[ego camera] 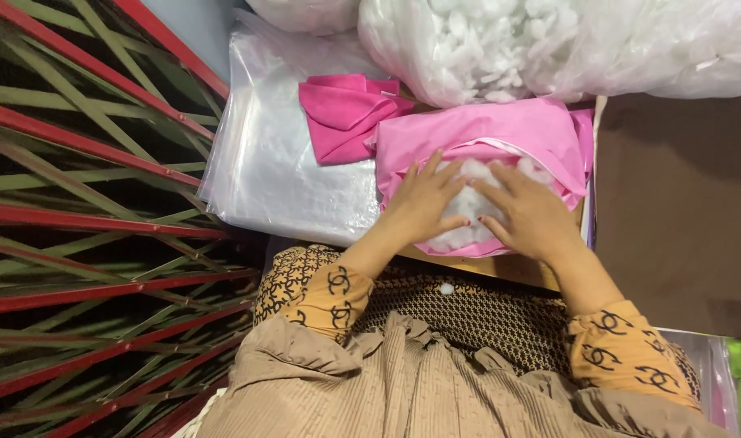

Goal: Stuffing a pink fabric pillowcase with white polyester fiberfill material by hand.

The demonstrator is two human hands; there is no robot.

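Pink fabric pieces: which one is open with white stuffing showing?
The light pink fabric cover under both hands, white fibre stuffing in its opening. The darker pink folded cloth lies flat, untouched.

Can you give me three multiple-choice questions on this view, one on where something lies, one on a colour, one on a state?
1. Where does the folded dark pink cloth lie?
A. on the clear plastic sheets
B. on the person's lap
C. under the brown board

2. What colour is the fabric cover being handled?
A. green
B. light pink
C. black

3. How are the left hand and right hand placed?
A. raised in the air
B. gripping scissors
C. pressed flat on white stuffing

Answers: 1 A, it rests on the plastic; 2 B, pale pink shows around the opening; 3 C, both palms lie on the fluff.
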